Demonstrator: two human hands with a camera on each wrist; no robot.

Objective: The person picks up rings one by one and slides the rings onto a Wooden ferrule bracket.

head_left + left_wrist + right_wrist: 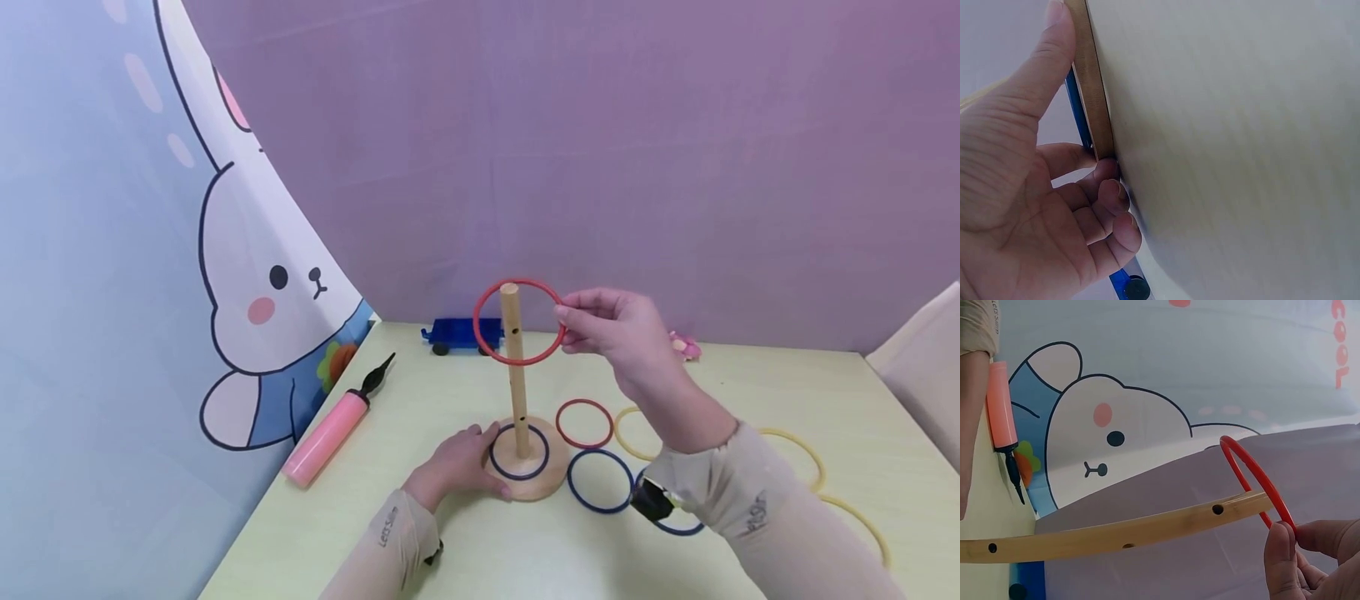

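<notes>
My right hand pinches a red ring between thumb and fingertips at the top of an upright wooden post. In the right wrist view, the ring appears to circle the post's tip. The post stands on a round wooden base. Low on its left side, my left hand holds the base's edge, thumb in front and fingers behind. A dark blue ring lies on that base around the foot of the post. In the left wrist view, thumb and curled fingers touch the base's rim.
Right of the base lie a red ring, blue rings and several yellow rings. A pink hand pump lies at the left. At the back are a blue toy wagon and a small pink toy.
</notes>
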